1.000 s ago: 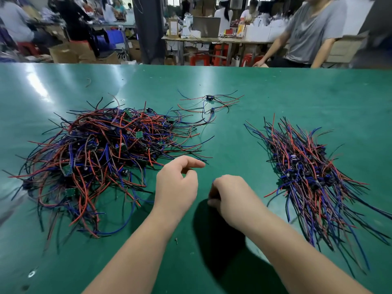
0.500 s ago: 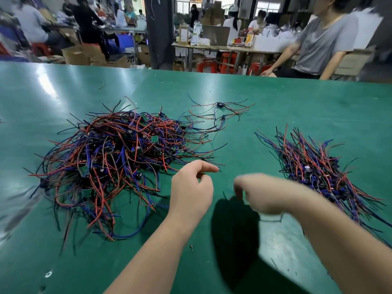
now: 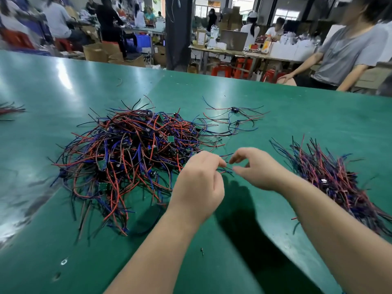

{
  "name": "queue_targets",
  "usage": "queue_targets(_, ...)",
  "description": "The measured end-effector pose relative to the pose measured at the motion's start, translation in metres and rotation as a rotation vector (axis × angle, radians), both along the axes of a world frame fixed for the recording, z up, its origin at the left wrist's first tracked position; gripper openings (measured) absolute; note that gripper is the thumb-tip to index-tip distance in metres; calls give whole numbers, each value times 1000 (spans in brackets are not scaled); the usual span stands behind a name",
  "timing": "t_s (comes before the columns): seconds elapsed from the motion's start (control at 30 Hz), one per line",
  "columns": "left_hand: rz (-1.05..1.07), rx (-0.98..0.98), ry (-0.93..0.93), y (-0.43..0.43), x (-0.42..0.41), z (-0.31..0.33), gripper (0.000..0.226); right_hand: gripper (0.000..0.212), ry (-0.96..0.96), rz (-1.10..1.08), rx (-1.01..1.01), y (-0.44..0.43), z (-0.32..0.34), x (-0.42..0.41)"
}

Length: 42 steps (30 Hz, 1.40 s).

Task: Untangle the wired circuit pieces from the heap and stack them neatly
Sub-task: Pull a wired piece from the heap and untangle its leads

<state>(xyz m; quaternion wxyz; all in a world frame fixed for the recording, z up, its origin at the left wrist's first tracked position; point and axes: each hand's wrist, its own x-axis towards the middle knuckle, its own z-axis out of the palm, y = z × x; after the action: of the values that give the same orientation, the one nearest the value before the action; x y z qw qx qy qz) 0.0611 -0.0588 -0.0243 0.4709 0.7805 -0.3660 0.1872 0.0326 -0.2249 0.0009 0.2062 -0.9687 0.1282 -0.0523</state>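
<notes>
Heap edge: left hand pinches wire ends; right hand beside them, fingers apart, empty; next, tease piece free toward stack

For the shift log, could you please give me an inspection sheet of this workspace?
Surface: green table mat, glare at left.
Job's things: tangled heap of red, blue and black wired circuit pieces at left; stack, wires roughly aligned, at right; two loose pieces behind.
Clutter: wire scrap far back; dark speck near front; another bundle at left edge.
Hands: left hand pinches wire ends; right hand open, beside them.
Cables: nothing seen beyond the pieces' own leads.
Surroundings: person in grey shirt past the far edge; cardboard boxes, red stools.
</notes>
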Motion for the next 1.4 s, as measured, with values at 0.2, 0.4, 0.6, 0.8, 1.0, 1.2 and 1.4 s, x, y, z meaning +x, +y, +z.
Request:
queue_targets(0.2, 190, -208, -291, 28, 17, 30, 25, 22, -15, -130, 268, 3, -41, -45)
queue_targets(0.4, 500, 337, 84, 34, 37, 9, 25, 18, -55, -181, 483, 4, -44, -54)
queue_targets(0.6, 546, 635, 257, 34, 51, -18, 35, 17, -92, -189, 564, 2, -50, -59)
queue_targets(0.8, 584, 651, 250, 35, 61, -23, 47, 17, -133, -198, 591, 3, -55, -61)
queue_targets(1.0, 599, 456, 185, 29, 57, -24, 35, 17, -150, -201, 554, 4, -56, -59)
queue_targets(1.2, 574, 304, 32, 28, 51, -20, 18, 18, -165, -217, 563, 5, -58, -58)
queue_targets(1.4, 329, 93, -177, 17, 31, -10, 27, 18, -197, -210, 577, 5, -57, -58)
